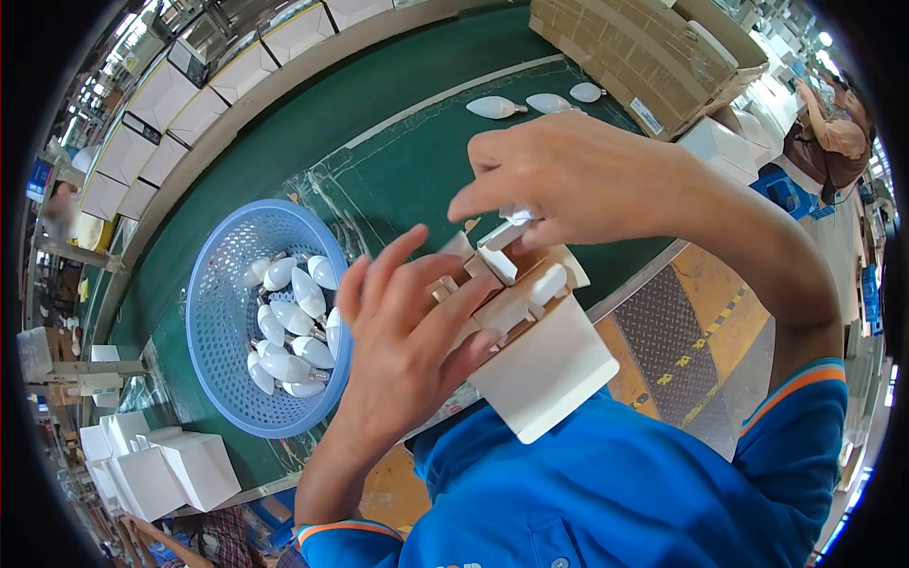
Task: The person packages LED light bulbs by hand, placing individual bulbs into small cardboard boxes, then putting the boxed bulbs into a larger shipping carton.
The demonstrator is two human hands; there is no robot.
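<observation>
A white cardboard box (544, 369) with raised flaps and inner pieces leans against the front of the blue shirt. My left hand (402, 327) is at its left side, fingers spread and somewhat blurred, with thumb and forefinger touching the box edge. Over the box's far side, my right hand (568, 180) is closed, its fingertips around something small, pale and shiny that they mostly hide. Upright white inserts (497, 256) stand in the box just below those fingers. Left of my left hand, a blue perforated basket (210, 364) holds several white candle-shaped bulbs (308, 293).
Several loose bulbs (492, 107) lie at the far side of the green work surface (407, 180). Beyond them stands a brown carton (644, 57). White boxes (180, 469) sit at the lower left. A row of boxes (237, 66) lines the far edge. A co-worker (833, 133) is at right.
</observation>
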